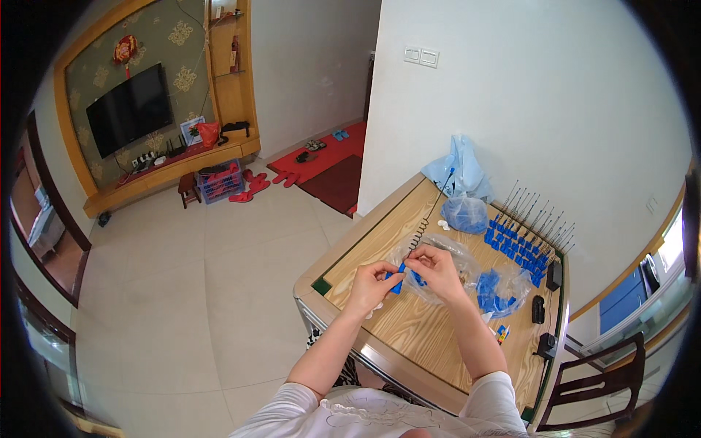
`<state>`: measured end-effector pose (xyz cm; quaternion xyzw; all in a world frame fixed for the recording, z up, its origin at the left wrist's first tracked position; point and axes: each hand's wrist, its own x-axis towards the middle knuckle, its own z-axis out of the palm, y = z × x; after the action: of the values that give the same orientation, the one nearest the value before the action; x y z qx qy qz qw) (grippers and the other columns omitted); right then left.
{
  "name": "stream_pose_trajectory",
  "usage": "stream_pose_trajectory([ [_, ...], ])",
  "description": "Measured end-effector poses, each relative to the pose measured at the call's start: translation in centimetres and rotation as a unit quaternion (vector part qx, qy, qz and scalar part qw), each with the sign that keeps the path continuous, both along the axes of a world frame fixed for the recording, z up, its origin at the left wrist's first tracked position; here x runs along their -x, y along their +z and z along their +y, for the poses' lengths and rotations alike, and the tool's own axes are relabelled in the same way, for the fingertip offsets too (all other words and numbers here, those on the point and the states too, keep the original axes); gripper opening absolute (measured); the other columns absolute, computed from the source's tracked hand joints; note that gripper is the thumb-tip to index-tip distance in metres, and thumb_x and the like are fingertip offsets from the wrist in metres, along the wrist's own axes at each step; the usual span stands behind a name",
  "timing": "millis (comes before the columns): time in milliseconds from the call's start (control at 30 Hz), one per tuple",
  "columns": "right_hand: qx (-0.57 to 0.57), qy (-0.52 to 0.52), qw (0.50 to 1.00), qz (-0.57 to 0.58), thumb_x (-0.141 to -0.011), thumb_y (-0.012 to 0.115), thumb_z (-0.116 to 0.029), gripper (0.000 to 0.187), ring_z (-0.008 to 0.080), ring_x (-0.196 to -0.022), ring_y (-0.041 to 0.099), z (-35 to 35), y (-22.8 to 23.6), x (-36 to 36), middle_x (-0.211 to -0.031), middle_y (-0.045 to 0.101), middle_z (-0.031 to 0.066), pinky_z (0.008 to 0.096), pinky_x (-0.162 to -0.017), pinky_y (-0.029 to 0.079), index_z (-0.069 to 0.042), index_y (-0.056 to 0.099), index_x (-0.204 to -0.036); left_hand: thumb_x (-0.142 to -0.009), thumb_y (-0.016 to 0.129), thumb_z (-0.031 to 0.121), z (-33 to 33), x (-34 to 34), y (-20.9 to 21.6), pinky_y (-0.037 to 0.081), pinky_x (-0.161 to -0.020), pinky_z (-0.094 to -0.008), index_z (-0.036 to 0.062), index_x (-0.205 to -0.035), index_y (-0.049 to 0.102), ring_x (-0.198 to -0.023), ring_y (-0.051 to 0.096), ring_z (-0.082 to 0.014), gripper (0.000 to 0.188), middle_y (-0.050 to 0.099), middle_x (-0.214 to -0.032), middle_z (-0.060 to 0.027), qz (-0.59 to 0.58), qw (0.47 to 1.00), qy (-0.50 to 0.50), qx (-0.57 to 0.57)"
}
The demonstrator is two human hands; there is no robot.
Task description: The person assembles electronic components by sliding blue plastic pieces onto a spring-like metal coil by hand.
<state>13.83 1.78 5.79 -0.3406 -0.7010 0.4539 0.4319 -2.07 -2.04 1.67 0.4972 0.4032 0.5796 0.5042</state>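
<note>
Near the front left of the table my left hand [371,285] pinches a small blue plastic piece [397,283]. Close against it, the fingers of my right hand [437,269] are closed on the lower end of a black coiled wire [418,235]. The wire runs away from me, its coil giving way to a straight stem with a blue tip. Its lower end meets the blue piece between my fingertips; my fingers hide the joint. Beneath and beyond my hands lies a clear plastic bag [458,255], partly covered by my right hand.
Rows of blue pieces with upright coiled wires [520,244] stand at the table's right back. Nearby are a bag of blue parts [504,292], another blue-filled bag [465,214] and a light-blue bag [461,171]. Black boxes [554,276] line the right edge. A dark chair [595,383] stands right.
</note>
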Motion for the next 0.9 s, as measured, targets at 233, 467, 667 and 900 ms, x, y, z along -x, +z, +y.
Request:
stream_pose_trajectory([
  [233,0.006,0.003,1.0,0.013,-0.079,0.062,0.0,0.006,0.0053,-0.074,0.054,-0.1,-0.1,0.0,-0.081,0.06,0.002,0.0192,-0.066,0.043,0.001,0.058,-0.084,-0.076,0.067,0.005,0.0,-0.3,-0.1,0.037,-0.046,-0.0169,0.0012,-0.094,0.06,-0.057,0.05,-0.0029,0.02,0.059,-0.073,-0.0001,-0.066,0.998,-0.006,-0.017],
  [467,0.011,0.002,1.0,0.026,-0.079,0.062,0.001,0.006,0.0054,-0.075,0.054,0.2,-1.0,-0.1,-0.08,0.06,0.0023,0.0196,-0.067,0.044,0.001,0.056,-0.082,-0.075,0.068,0.005,0.1,-0.3,-0.6,0.044,-0.065,-0.019,0.0013,-0.098,0.06,-0.072,0.054,-0.0061,0.025,0.06,-0.081,-0.0005,-0.041,0.999,-0.014,-0.014],
  [667,-0.008,-0.005,1.0,0.002,-0.079,0.061,0.001,0.006,0.0061,-0.076,0.054,0.4,-1.3,-0.2,-0.082,0.059,0.0026,0.0194,-0.067,0.044,0.001,0.055,-0.082,-0.077,0.068,0.005,0.4,-0.6,-1.2,0.044,-0.066,-0.0197,-0.0005,-0.099,0.06,-0.073,0.055,-0.0065,0.025,0.06,-0.08,-0.0011,-0.071,0.997,-0.016,-0.004],
  [900,-0.041,0.002,0.999,-0.009,-0.079,0.062,-0.001,0.006,0.0062,-0.074,0.052,0.3,-1.1,-0.2,-0.079,0.057,0.0012,0.021,-0.065,0.043,0.001,0.058,-0.083,-0.076,0.067,0.002,0.2,-0.9,-2.6,0.046,-0.067,-0.022,-0.0013,-0.101,0.058,-0.076,0.057,-0.0084,0.027,0.058,-0.088,-0.0031,-0.036,0.999,-0.037,0.001],
])
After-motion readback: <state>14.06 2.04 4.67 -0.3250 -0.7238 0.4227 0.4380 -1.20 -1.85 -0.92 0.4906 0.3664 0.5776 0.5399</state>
